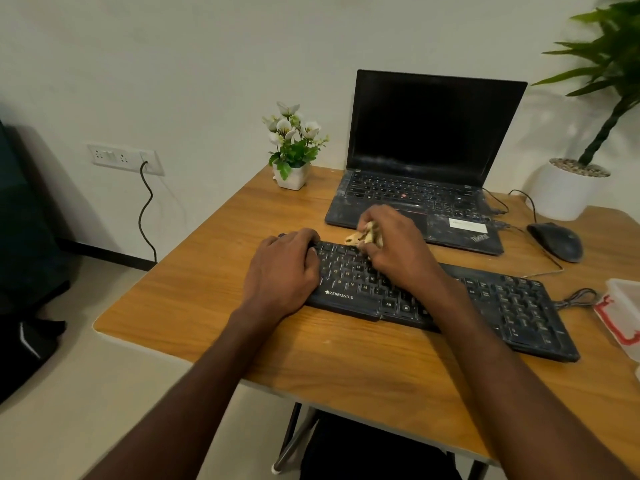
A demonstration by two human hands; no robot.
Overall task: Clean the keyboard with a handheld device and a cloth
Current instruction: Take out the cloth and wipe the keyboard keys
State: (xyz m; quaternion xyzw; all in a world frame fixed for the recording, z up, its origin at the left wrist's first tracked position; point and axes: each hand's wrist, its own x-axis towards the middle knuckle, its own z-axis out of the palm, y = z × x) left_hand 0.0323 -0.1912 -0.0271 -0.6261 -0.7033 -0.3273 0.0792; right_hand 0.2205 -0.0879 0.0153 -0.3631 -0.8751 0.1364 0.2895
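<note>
Keyboard [450,299], black and dusty, lies slantwise across the middle of the wooden table [194,292], its left end under both hands. The right hand [398,247] bunches a pale yellowish cloth [360,237] in curled fingers and presses it onto the top key rows. The left hand [284,271] grips the keyboard's left end, fingers curled over its far edge. Just behind stands an open laptop [429,161] with a dark screen. A black mouse [556,241] sits to the right, a small potted flower [292,150] to the left of the laptop, and a white container [623,306] at the table's right edge.
</note>
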